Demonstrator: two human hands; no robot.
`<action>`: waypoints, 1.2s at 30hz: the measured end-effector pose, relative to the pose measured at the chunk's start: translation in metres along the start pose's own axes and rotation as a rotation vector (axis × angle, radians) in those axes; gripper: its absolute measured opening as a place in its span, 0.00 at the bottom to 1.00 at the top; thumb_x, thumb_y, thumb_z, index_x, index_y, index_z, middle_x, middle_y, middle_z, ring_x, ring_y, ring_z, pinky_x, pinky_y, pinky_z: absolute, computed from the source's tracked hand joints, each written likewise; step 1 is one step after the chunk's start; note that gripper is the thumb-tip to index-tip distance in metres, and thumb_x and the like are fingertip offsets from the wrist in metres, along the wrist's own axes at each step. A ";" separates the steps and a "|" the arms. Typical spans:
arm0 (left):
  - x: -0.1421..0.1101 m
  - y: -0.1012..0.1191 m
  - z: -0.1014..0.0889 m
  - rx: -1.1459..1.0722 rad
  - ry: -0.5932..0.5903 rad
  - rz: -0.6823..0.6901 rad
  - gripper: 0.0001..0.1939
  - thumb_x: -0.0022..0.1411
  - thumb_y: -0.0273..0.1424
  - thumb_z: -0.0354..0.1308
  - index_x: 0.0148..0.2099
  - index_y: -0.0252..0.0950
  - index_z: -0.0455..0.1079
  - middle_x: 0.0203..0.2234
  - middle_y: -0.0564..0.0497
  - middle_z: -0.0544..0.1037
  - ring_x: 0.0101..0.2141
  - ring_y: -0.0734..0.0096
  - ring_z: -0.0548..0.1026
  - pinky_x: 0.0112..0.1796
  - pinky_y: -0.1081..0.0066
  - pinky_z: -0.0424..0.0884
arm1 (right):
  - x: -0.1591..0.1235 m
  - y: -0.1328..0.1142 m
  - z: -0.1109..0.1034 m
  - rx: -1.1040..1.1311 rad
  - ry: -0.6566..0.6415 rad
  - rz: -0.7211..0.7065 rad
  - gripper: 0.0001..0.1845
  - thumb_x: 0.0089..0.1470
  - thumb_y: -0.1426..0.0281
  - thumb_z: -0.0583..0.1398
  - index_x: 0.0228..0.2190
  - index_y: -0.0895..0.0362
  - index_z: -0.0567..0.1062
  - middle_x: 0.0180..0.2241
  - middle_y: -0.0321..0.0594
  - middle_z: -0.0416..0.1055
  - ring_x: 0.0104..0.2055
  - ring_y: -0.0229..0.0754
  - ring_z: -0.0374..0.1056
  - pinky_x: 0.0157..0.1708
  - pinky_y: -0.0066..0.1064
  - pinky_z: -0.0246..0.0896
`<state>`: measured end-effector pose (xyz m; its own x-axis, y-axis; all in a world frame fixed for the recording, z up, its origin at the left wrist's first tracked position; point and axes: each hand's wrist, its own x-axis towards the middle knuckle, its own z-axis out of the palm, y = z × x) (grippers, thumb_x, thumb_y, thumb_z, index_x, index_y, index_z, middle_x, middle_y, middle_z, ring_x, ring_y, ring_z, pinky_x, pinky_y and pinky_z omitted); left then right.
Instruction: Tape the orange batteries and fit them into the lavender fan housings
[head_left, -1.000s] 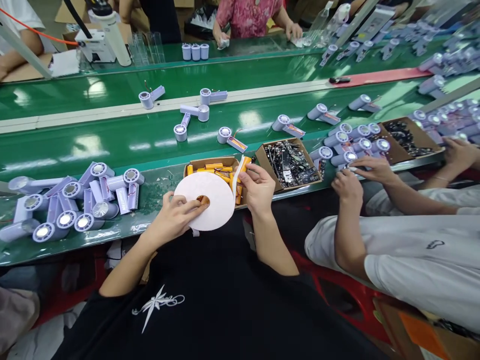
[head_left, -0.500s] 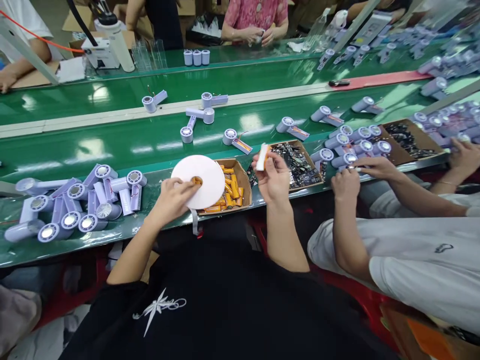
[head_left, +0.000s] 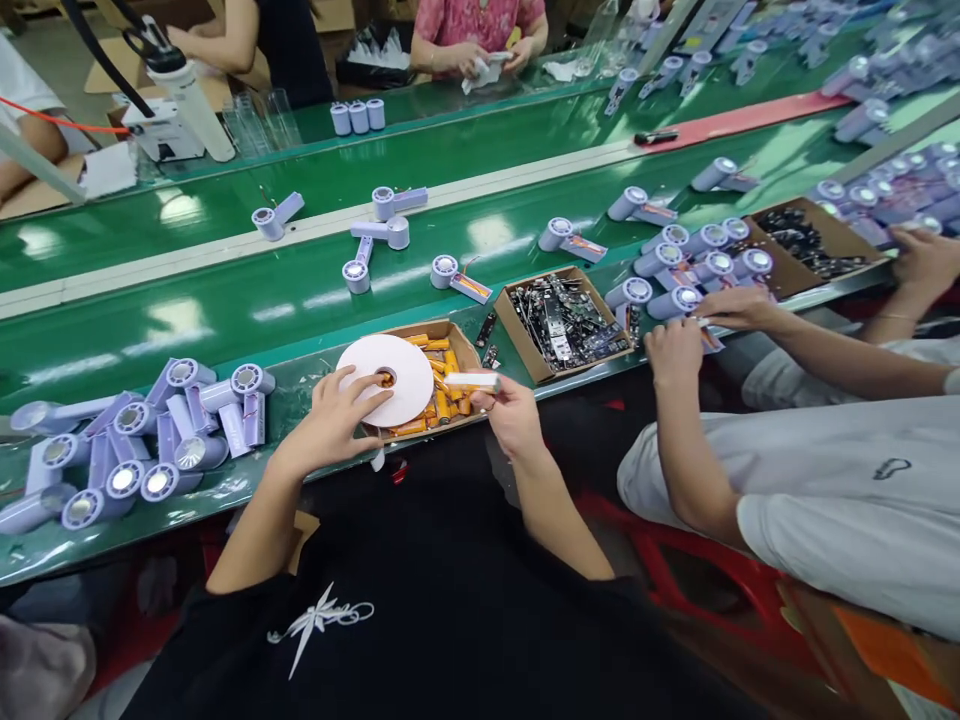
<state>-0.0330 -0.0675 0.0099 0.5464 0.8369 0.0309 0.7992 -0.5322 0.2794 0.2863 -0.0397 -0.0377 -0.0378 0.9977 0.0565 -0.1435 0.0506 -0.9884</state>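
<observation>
My left hand [head_left: 330, 420] lies over the left side of a white roll of tape [head_left: 405, 370], gripping it with spread fingers near its centre hole. The roll leans on a cardboard box [head_left: 474, 350] of orange cylindrical batteries [head_left: 444, 408]. In my right hand [head_left: 514, 415], thumb and fingers pinch an orange battery with a white strip [head_left: 472, 382] along it, held level above the box's right side. A short pale tape end [head_left: 377, 460] hangs below the roll at the table edge.
Lilac handheld fan bodies [head_left: 161, 430] are heaped at left; others lie along the green belt [head_left: 300, 290]. A box of circuit boards [head_left: 562, 320] stands to the right. Beside me, a co-worker's hands [head_left: 675, 350] handle a fan body. Other people sit across the belt.
My right hand has moved down and left, turning the battery level beside the roll. My left fingers have come out of the roll's hole and spread across its side.
</observation>
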 end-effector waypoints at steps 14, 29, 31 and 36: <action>0.035 0.070 0.014 -0.090 0.390 0.127 0.15 0.76 0.35 0.63 0.61 0.43 0.80 0.57 0.43 0.83 0.61 0.49 0.70 0.63 0.45 0.72 | -0.019 -0.012 0.028 -0.720 -0.392 -0.483 0.06 0.69 0.66 0.65 0.41 0.52 0.84 0.37 0.45 0.84 0.42 0.51 0.81 0.47 0.41 0.78; 0.035 0.079 -0.005 -0.193 0.327 0.380 0.09 0.77 0.32 0.62 0.53 0.42 0.83 0.53 0.44 0.85 0.59 0.55 0.75 0.59 0.54 0.75 | -0.027 -0.011 0.016 -0.700 -0.497 -0.496 0.08 0.63 0.67 0.69 0.44 0.55 0.83 0.41 0.46 0.86 0.43 0.52 0.84 0.44 0.39 0.79; 0.037 0.078 -0.008 -0.147 0.276 0.385 0.08 0.77 0.34 0.63 0.52 0.41 0.83 0.55 0.43 0.84 0.60 0.52 0.74 0.60 0.52 0.74 | -0.028 -0.012 0.016 -0.713 -0.506 -0.526 0.08 0.64 0.66 0.70 0.44 0.54 0.82 0.41 0.47 0.86 0.43 0.53 0.84 0.44 0.39 0.79; 0.044 0.079 -0.009 -0.055 0.282 0.409 0.11 0.78 0.29 0.59 0.45 0.40 0.83 0.55 0.44 0.83 0.57 0.54 0.74 0.57 0.54 0.75 | -0.026 -0.010 0.018 -0.746 -0.502 -0.524 0.05 0.63 0.68 0.69 0.42 0.54 0.81 0.38 0.45 0.85 0.41 0.52 0.84 0.42 0.38 0.79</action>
<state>0.0519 -0.0719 0.0423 0.7175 0.5668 0.4049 0.5146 -0.8231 0.2402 0.2712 -0.0673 -0.0270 -0.5793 0.7172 0.3873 0.3808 0.6582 -0.6494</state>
